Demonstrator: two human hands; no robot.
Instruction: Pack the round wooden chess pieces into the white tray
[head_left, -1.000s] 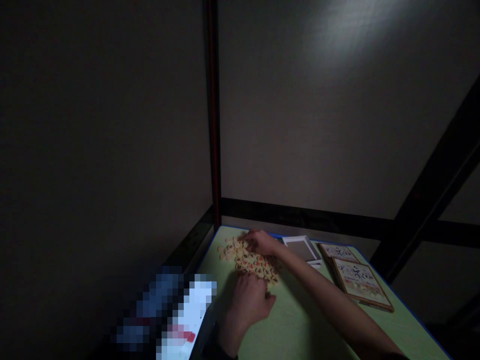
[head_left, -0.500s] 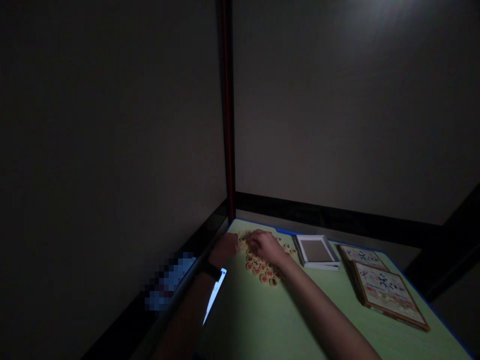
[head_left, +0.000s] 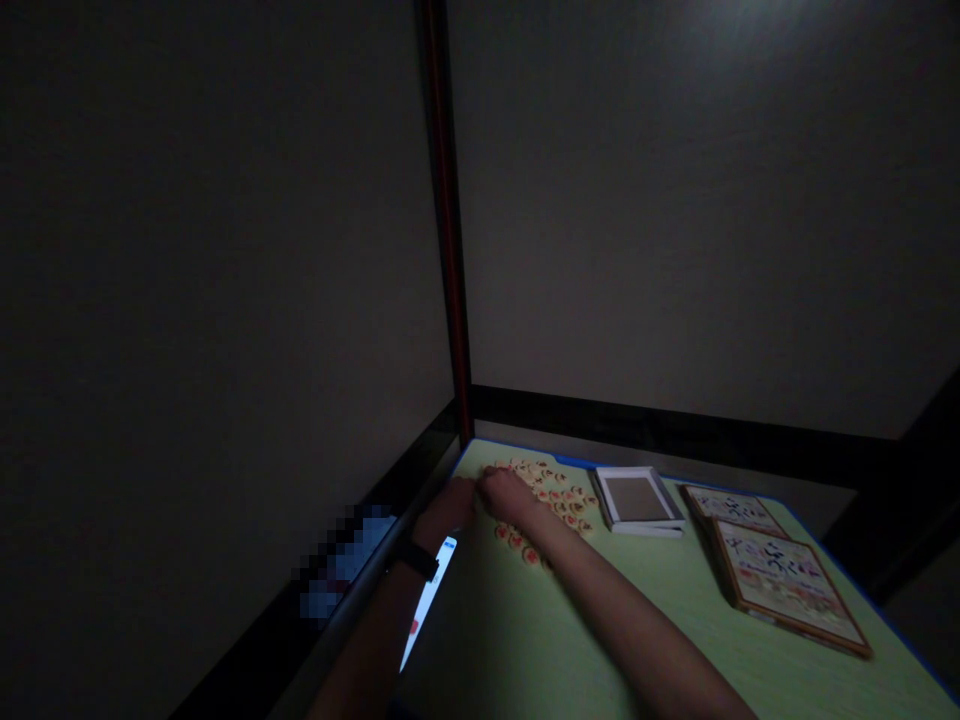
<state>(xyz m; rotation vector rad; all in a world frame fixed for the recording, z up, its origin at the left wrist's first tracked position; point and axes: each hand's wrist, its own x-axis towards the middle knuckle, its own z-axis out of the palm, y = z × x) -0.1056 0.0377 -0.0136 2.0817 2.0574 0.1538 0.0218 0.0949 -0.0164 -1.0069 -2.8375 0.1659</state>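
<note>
Many round wooden Chinese chess pieces [head_left: 531,556] with red or dark characters lie spread near the table's far corner. My right hand [head_left: 506,495] is over the left side of the pieces, its fingers bent together and pointing left. Close against its fingertips is my left hand [head_left: 452,507], curled at the left edge of the table, with a dark band on the wrist. Poor light and the hands' own backs hide whatever may be between the fingers of either one.
A lit phone [head_left: 429,602] lies along the table's left edge beside my left forearm. Right of the pieces sits a shallow white open box [head_left: 611,512]. Two printed flat boxes [head_left: 795,585] overlap farther right on the green table [head_left: 675,590]. Walls close in the far corner.
My right hand has moved left and slightly nearer, up to my left hand. More pieces are uncovered behind it. The view has shifted slightly.
</note>
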